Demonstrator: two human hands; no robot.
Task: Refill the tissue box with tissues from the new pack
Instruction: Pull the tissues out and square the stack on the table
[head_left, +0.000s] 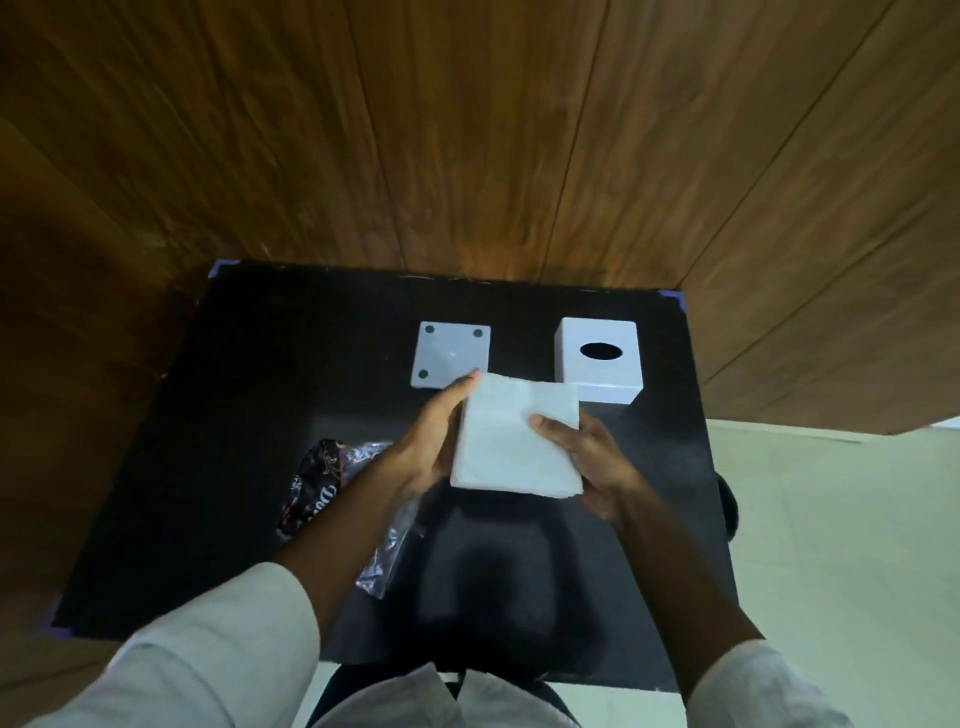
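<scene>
I hold a white stack of tissues (511, 441) above the middle of the black table (234, 441). My left hand (434, 436) grips its left edge. My right hand (587, 457) grips its right side, thumb on top. A white cube tissue box (597, 364) with a dark oval slot stands at the back right, just beyond the stack. Its white base plate (449, 353), with dark round feet at the corners, lies flat at the back, left of the box. The opened plastic pack wrapper (332, 478) lies on the table under my left forearm.
Wood-panelled walls rise directly behind and to the left of the table. Pale floor shows to the right. Blue tape marks the table corners (672, 299).
</scene>
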